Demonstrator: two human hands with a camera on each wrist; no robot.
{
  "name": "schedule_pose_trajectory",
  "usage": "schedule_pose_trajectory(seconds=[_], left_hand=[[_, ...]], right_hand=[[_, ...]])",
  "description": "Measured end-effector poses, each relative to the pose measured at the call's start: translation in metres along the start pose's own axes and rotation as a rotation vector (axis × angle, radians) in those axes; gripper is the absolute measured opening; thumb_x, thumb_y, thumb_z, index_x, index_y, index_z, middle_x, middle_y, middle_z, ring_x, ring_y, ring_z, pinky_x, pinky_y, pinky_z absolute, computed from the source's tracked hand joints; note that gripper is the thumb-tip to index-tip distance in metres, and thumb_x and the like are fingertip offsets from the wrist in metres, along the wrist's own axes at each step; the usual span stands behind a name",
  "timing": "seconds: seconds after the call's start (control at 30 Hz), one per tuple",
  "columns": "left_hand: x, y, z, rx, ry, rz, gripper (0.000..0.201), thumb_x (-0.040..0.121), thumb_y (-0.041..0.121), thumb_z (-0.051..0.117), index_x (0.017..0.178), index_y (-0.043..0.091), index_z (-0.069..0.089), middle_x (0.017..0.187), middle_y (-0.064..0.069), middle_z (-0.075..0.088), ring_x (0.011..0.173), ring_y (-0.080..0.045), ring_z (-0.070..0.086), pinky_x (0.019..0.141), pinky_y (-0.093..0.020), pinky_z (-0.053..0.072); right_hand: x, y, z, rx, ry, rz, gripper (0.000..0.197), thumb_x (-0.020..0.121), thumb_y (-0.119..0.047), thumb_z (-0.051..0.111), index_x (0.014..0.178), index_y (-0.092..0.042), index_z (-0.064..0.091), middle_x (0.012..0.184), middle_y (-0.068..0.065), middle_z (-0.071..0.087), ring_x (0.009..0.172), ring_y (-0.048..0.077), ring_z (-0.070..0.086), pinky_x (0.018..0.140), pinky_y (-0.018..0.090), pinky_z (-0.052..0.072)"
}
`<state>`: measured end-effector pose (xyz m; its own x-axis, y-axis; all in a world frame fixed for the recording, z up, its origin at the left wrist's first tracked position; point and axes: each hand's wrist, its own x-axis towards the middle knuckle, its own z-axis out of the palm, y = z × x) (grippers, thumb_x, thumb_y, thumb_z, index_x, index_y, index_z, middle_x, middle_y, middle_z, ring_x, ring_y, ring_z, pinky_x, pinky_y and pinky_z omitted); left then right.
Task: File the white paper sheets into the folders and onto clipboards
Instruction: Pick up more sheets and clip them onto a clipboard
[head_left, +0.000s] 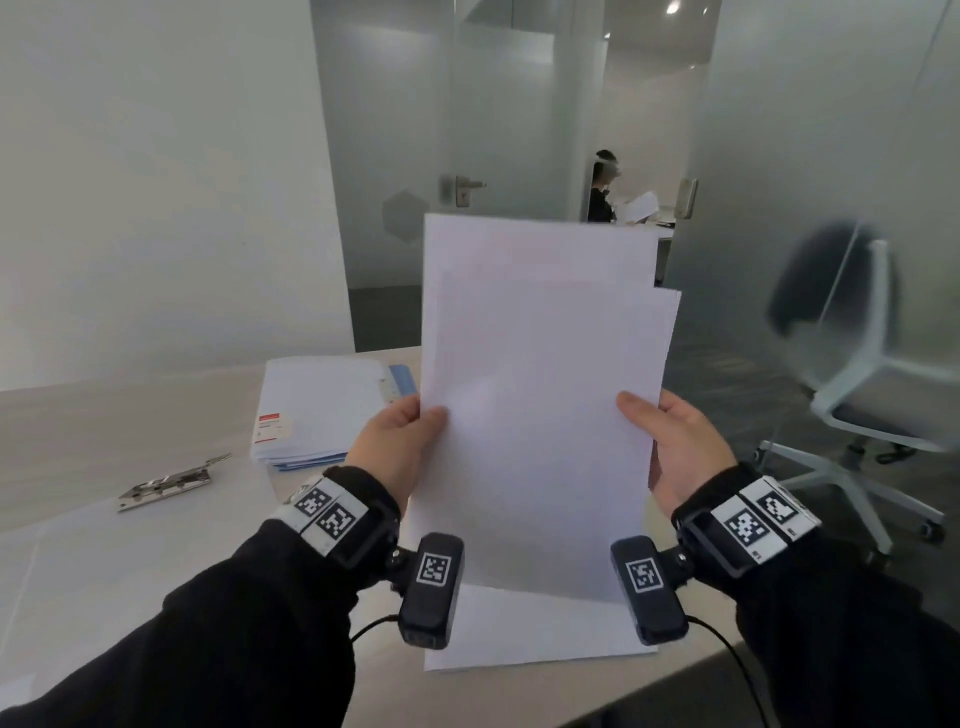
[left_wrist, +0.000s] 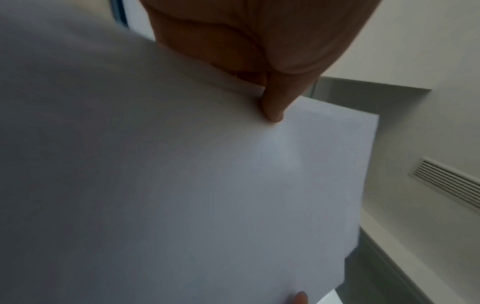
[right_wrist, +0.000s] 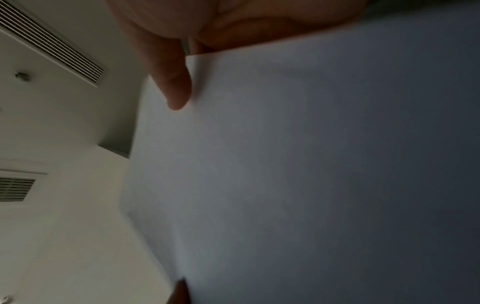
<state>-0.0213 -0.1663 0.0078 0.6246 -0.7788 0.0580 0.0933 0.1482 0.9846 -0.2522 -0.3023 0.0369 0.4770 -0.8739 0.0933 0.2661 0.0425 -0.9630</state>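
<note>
The tabletop (head_left: 130, 415) is stretching across the lower half of the head view, pale and bare on its left part. At the right edge of that view a white office chair (head_left: 852, 364) is standing on the dark floor, blurred. A frosted glass wall with a door (head_left: 395, 156) is filling the upper middle.

The stack of white paper sheets (head_left: 540, 405) is standing upright in the centre of the head view, raised above the tabletop, its sheets sitting unevenly so that the tops are staggered. One more loose sheet (head_left: 519, 639) is lying flat on the tabletop just below the held stack, at the lower centre. A pile of folders (head_left: 317, 410), white with blue edges showing and a red-and-white label on its front left corner, is lying on the tabletop in the middle left, behind the left hand. A metal clip (head_left: 166, 483) is lying further to the left, on a pale flat board whose outline is hard to make out.

The left hand (head_left: 400, 441) is holding the stack by its left edge, thumb in front and fingers behind; the left wrist view is showing the thumb (left_wrist: 275, 102) pressing on the paper face. The right hand (head_left: 680, 447) is holding the right edge the same way, its thumb (right_wrist: 174, 86) lying on the sheet in the right wrist view.
</note>
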Motion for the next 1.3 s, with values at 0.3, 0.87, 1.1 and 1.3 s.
schedule_pose_trajectory(seconds=[0.3, 0.87, 1.1, 1.3], left_hand=[[-0.009, -0.015, -0.001, 0.569, -0.14, -0.232, 0.034, 0.095, 0.019, 0.055, 0.128, 0.016, 0.059, 0.132, -0.007, 0.061, 0.119, -0.025, 0.059, 0.086, -0.034, 0.051], [-0.017, -0.058, -0.004, 0.91, -0.317, -0.343, 0.061, 0.087, 0.001, 0.043, 0.144, 0.023, 0.041, 0.151, 0.0, 0.043, 0.14, -0.019, 0.037, 0.118, -0.033, 0.026], [-0.02, -0.061, -0.002, 0.908, -0.354, -0.322, 0.062, 0.088, 0.001, 0.041, 0.146, 0.022, 0.038, 0.152, -0.002, 0.041, 0.142, -0.02, 0.035, 0.117, -0.031, 0.026], [-0.02, -0.06, -0.009, 0.713, -0.254, -0.269, 0.056, 0.089, 0.005, 0.051, 0.143, 0.018, 0.042, 0.151, -0.003, 0.042, 0.14, -0.02, 0.037, 0.115, -0.032, 0.028]], right_hand=[[0.016, 0.043, -0.053, -0.549, 0.093, 0.236, 0.009, 0.088, -0.01, 0.066, 0.093, -0.005, 0.071, 0.109, 0.022, 0.071, 0.099, 0.038, 0.068, 0.097, 0.051, 0.05], [0.017, 0.071, -0.051, -0.985, -0.053, 0.391, 0.026, 0.088, -0.019, 0.06, 0.1, 0.002, 0.07, 0.1, 0.018, 0.073, 0.086, 0.029, 0.067, 0.073, 0.029, 0.049], [0.016, 0.067, -0.043, -0.805, -0.05, 0.474, 0.013, 0.087, -0.017, 0.066, 0.09, -0.005, 0.069, 0.084, 0.009, 0.072, 0.077, 0.024, 0.067, 0.063, 0.027, 0.048], [0.007, 0.067, -0.029, -0.897, -0.105, 0.337, 0.006, 0.089, -0.014, 0.06, 0.085, -0.015, 0.064, 0.08, 0.0, 0.068, 0.07, 0.015, 0.063, 0.055, 0.021, 0.043]])
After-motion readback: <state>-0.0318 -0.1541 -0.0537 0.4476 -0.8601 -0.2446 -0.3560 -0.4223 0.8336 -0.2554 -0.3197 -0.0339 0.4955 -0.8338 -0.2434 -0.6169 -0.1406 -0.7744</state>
